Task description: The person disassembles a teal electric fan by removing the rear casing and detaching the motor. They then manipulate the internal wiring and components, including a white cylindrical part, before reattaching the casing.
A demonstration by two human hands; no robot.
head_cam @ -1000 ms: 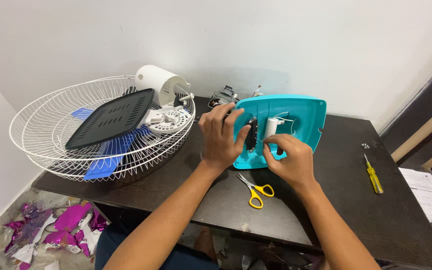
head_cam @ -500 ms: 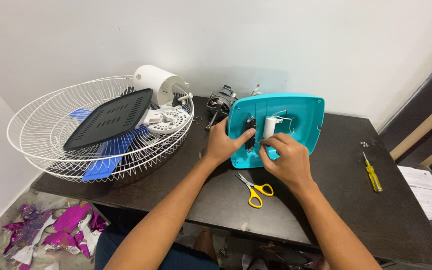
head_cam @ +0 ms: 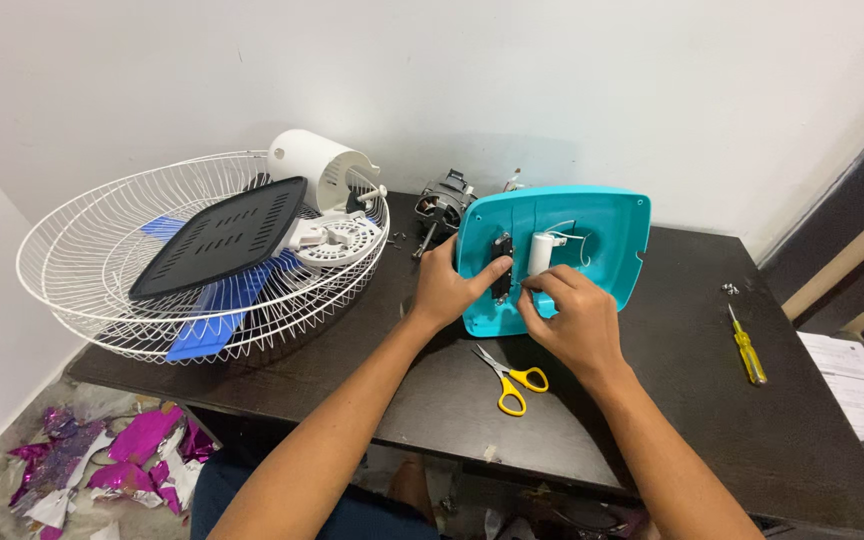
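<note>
- Teal plastic housing (head_cam: 592,240) stands tilted on the dark surface (head_cam: 692,400), open side toward the camera. Inside it: a white cylinder part (head_cam: 540,252) with thin wires, and a black switch block (head_cam: 502,270).
- Left hand (head_cam: 444,290) holds the housing's left edge, thumb pressed on the black block; the grip is closed on the housing.
- Right hand (head_cam: 577,318) sits at the lower middle of the housing, fingertips pinched just under the white cylinder. What they pinch is hidden; cannot tell if it is a wire or a small part.
- Risk: the housing rests on one edge only. If the left hand slackens, it likely tips flat or slides toward the near edge.
- Risk: the thin wires look fragile. A hard tug from the right fingers could pull one off its terminal.
- Risk: yellow-handled scissors (head_cam: 512,380) lie just below the right wrist, blades toward the hands. A backward wrist move could knock them off or nick the skin.
- Risk: small screws (head_cam: 398,238) lie loose near the motor (head_cam: 442,205) behind the housing; shifting the housing could scatter them.
- Yellow screwdriver (head_cam: 747,345) lies well apart at right, near a sheet of paper (head_cam: 857,385).
- White wire fan guard (head_cam: 192,255) at left overhangs the surface edge, carrying a black grille plate (head_cam: 222,235), a blue blade (head_cam: 207,315) and a white cover (head_cam: 317,170). A bump could shift it.
</note>
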